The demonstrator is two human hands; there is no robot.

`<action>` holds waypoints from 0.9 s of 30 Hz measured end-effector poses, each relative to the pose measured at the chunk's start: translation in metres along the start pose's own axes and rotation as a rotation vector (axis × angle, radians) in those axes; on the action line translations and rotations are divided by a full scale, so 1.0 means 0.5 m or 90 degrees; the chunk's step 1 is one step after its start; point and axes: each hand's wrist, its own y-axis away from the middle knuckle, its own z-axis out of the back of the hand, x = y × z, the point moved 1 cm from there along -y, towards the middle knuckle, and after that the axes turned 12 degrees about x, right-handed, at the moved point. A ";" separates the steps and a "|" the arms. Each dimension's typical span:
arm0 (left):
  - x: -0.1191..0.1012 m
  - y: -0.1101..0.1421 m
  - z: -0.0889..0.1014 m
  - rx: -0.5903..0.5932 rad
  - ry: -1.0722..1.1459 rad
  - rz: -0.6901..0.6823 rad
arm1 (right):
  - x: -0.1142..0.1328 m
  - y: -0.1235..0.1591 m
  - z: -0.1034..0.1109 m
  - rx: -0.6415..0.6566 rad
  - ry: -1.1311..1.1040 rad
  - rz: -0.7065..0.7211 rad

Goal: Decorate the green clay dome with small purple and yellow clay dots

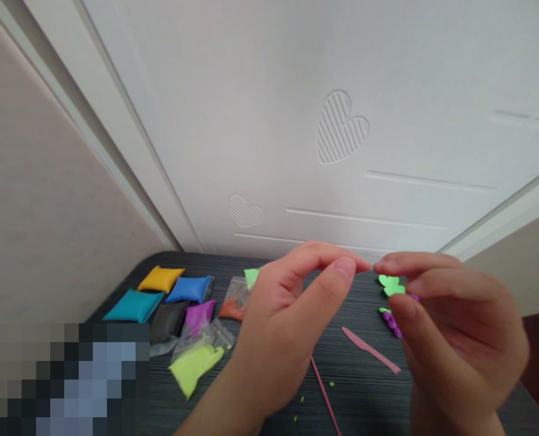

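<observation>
My left hand (pixel 292 321) is raised over the table, its thumb pressed against the index finger. Anything held in that pinch is too small or hidden to make out. Close by on the right, my right hand (pixel 464 330) has curved fingers with the thumb apart from the index finger, and I see nothing held in it. The two index fingertips almost meet. Behind the right hand's fingers lie a bright green leaf-like clay shape (pixel 391 286) and a purple clay bunch (pixel 391 324) with a green tip, both partly covered.
A pink clay knife (pixel 370 350) and a thin pink stick (pixel 324 395) lie on the dark table. Green crumbs (pixel 332 384) are scattered nearby. To the left are several clay packets, including yellow (pixel 160 279), teal (pixel 134 306) and lime (pixel 195 366). A white panel (pixel 269 133) stands behind.
</observation>
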 end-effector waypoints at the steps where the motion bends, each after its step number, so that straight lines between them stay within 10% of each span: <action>1: 0.000 0.000 0.000 -0.002 -0.006 0.001 | -0.001 0.000 0.001 0.000 0.008 0.005; 27: -0.001 -0.005 -0.002 -0.018 0.003 0.004 | -0.005 0.001 0.002 0.008 0.032 0.031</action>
